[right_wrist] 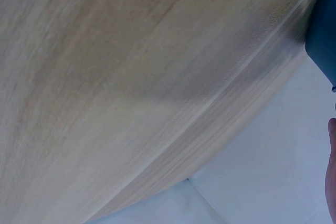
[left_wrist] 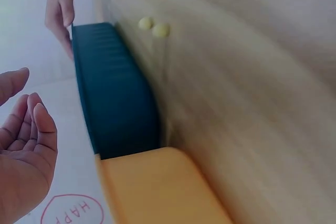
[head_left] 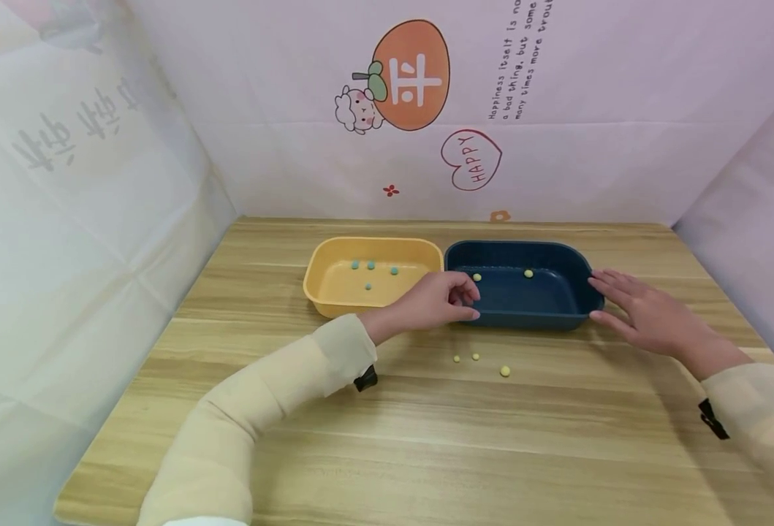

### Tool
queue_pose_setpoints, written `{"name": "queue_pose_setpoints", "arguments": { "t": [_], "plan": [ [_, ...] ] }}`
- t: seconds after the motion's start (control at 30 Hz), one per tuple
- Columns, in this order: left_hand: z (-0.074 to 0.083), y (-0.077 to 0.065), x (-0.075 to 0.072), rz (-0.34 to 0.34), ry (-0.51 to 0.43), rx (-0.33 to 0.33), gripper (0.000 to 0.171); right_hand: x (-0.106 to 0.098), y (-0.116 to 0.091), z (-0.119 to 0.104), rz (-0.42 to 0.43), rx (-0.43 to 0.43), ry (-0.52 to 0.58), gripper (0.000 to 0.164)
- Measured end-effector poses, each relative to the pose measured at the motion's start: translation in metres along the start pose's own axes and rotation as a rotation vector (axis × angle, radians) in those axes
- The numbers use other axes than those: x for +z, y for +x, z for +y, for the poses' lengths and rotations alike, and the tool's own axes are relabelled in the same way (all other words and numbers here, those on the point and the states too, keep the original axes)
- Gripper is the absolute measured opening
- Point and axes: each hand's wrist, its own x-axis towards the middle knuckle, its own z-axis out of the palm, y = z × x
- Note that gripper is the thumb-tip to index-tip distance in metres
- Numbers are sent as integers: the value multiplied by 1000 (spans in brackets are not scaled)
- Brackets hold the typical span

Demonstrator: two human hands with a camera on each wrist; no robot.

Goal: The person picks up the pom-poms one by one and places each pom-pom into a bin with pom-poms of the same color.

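My left hand (head_left: 435,299) hovers over the near left corner of the dark blue tray (head_left: 525,320). Its fingers bend loosely, the thumb stands apart from them, and nothing shows between them in the left wrist view. Two small yellow balls lie inside this tray, one of them a yellow ball (head_left: 528,274) near the back wall. At the tray's right end, my right hand (head_left: 653,314) rests its fairly straight fingers by the rim. On the wood in front lie three more, including a larger yellow ball (head_left: 505,371).
A yellow tray (head_left: 324,299) stands against the blue tray's left side, with several small blue-green balls (head_left: 370,266) in it. Both stand on a wooden table (head_left: 426,453). Printed white cloth (head_left: 281,146) hangs behind and at the sides.
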Motion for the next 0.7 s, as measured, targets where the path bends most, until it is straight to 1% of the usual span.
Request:
{"name": "queue_pose_setpoints", "arguments": {
  "t": [0.1, 0.33, 0.43, 0.57, 0.7],
  "plan": [
    [-6, -7, 5, -24, -13, -9, 24, -1, 0, -1, -7, 4, 0, 65],
    [-14, -21, 16, -78, -50, -1, 22, 0, 1, -2, -11, 6, -6, 66],
    [-18, -25, 20, -104, -46, -6, 22, 0, 1, -1, -8, 4, -7, 66],
    [-22, -29, 25, -133, -23, -40, 22, -1, 1, -1, -8, 8, -9, 65],
    [-26, -31, 30, -162, 13, -57, 21, -2, 0, -2, -4, 5, -13, 66]
  ]
}}
